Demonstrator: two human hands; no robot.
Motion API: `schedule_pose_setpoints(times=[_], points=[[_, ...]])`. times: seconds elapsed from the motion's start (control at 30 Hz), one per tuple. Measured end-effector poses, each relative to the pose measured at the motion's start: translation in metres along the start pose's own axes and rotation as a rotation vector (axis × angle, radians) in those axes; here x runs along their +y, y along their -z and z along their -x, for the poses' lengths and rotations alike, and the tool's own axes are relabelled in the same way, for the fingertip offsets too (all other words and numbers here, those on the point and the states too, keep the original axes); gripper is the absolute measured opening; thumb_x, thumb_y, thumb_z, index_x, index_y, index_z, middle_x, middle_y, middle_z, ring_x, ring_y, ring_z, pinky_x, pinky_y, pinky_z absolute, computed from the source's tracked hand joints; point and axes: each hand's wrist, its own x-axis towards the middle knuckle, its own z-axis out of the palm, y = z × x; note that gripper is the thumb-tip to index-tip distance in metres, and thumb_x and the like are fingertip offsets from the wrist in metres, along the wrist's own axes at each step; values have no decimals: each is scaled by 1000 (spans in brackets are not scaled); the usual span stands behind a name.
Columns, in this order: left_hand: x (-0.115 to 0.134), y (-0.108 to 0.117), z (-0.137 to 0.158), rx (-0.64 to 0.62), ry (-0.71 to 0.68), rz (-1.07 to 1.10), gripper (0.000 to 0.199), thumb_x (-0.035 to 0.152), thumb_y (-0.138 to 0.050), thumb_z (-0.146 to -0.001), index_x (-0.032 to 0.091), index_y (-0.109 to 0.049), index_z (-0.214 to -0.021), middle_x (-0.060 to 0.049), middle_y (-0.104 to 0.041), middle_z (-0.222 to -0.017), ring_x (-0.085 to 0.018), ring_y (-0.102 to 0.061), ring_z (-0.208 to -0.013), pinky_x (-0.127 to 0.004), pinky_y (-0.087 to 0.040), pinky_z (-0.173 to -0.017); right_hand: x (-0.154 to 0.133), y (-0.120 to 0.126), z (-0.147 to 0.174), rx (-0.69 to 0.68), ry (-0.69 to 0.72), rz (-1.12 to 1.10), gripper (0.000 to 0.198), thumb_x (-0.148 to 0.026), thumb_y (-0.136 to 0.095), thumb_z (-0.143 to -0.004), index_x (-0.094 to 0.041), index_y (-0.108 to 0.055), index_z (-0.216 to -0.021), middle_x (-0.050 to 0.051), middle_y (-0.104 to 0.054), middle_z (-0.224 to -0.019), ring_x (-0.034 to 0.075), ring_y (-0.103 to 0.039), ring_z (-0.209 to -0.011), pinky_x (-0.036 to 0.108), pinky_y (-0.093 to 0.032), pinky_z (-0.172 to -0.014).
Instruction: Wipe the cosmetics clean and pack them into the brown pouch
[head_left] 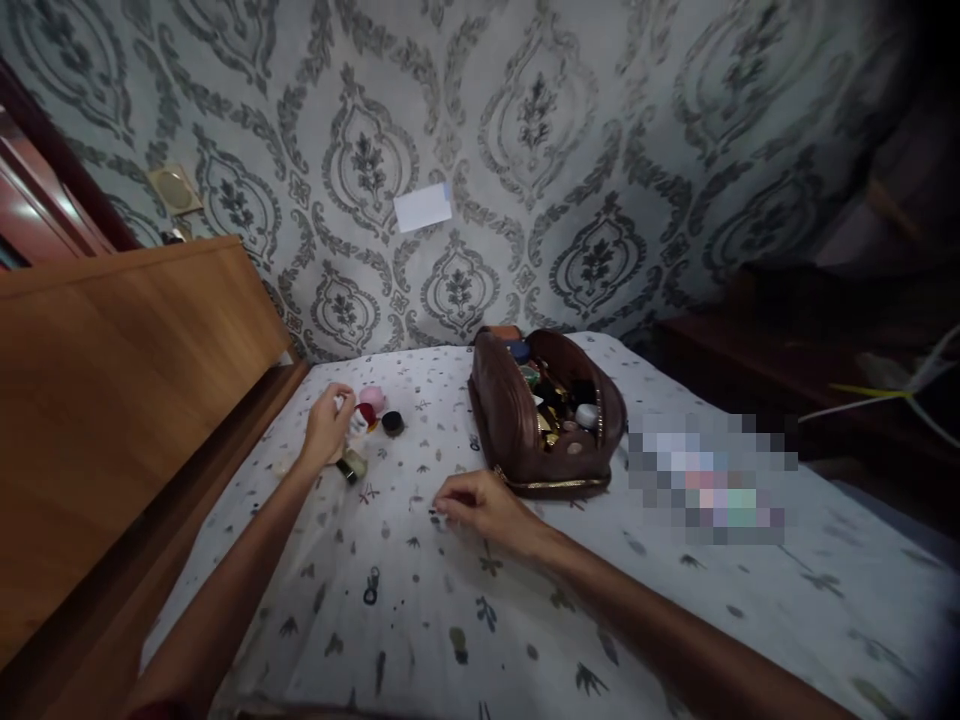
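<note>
My left hand (pixel 328 428) is over a small group of items at the left, its fingers curled together; what they hold, if anything, is too small to name. Beside those fingers lie a pink rounded item (pixel 373 398), a red item (pixel 367 412) and a small black round container (pixel 392 423). Just below is a small bottle with a dark cap (pixel 350 466). My right hand (pixel 480 508) is low over the sheet in front of an open brown cosmetic bag (pixel 495 405), thumb and fingertips pinched; anything between them is too small to make out.
The bag stands unzipped, packed with small jars and gold-coloured items. A patterned white sheet (pixel 412 600) covers the surface. Wooden furniture (pixel 135 370) borders the left, a patterned wall (pixel 480 130) the back. A pixelated patch lies right of the bag; dark furniture stands beyond.
</note>
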Motion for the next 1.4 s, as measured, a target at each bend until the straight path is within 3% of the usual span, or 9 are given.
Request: schedule_pose_setpoints(times=[0.23,0.43,0.63,0.73,0.83,0.93,1.1,1.23,1.4], points=[[-2,-44,-63,-199,36,-211,36,31,-48,-89,16,-54,-122,-18,-58,-124,-31,-57,-114,-39,-46,-91,26,-25,3,146,-80,-103,15,-15,-57,-81,-16,-65,-68,-2,-59,-54,11,-53,-52,20,-39,-52],[4,-63,-82,-391,2,-309,33,38,-52,-83,14,-61,-104,-20,-63,-111,-40,-63,-102,-46,-48,-82,32,-22,7,182,-88,-42,11,-11,-61,-78,-15,-71,-75,-3,-61,-58,10,-56,-55,19,-41,-55],[18,-44,-82,-276,-17,-268,43,45,-46,-85,11,-60,-106,-17,-60,-99,-39,-62,-92,-44,-49,-71,31,-22,9,206,-56,-7,9,-13,-64,-79,-15,-73,-77,-4,-62,-58,10,-57,-56,18,-43,-57],[34,-26,-67,-189,-94,-154,52,48,-41,-87,9,-55,-119,-10,-57,-87,-34,-60,-88,-41,-48,-71,34,-22,10,270,-50,-2,16,-18,-64,-82,-16,-73,-95,0,-67,-72,13,-63,-68,21,-49,-66],[53,-20,-30,-226,-197,-1,52,50,-44,-87,15,-55,-124,-1,-55,-76,-24,-57,-71,-33,-47,-64,38,-21,10,385,-28,33,56,-26,-72,-78,-20,-57,-131,8,-67,-111,19,-65,-92,30,-53,-80],[67,-33,25,-342,-313,165,43,50,-55,-83,23,-60,-117,-1,-66,-96,-20,-61,-79,-30,-50,-71,43,-18,10,448,56,132,90,-33,-81,-69,-21,-38,-147,15,-52,-137,25,-59,-112,39,-51,-92],[68,-64,95,-383,-356,442,36,44,-55,-89,20,-54,-116,-6,-64,-108,-22,-60,-98,-37,-48,-90,49,-15,9,388,94,246,65,-28,-80,-72,-16,-54,-131,14,-61,-121,28,-58,-112,45,-46,-98],[51,-63,110,-447,-287,550,50,45,-58,-90,20,-41,-129,-10,-59,-119,-25,-58,-109,-42,-48,-95,47,-17,10,387,124,281,57,-27,-80,-72,-15,-57,-123,13,-62,-118,27,-58,-110,43,-47,-97],[29,-48,125,-499,-438,381,73,45,-66,-86,22,-26,-143,-17,-40,-143,-32,-41,-135,-52,-39,-109,42,-16,10,388,93,318,58,-23,-82,-68,-14,-57,-120,12,-63,-117,27,-60,-109,43,-48,-95]])
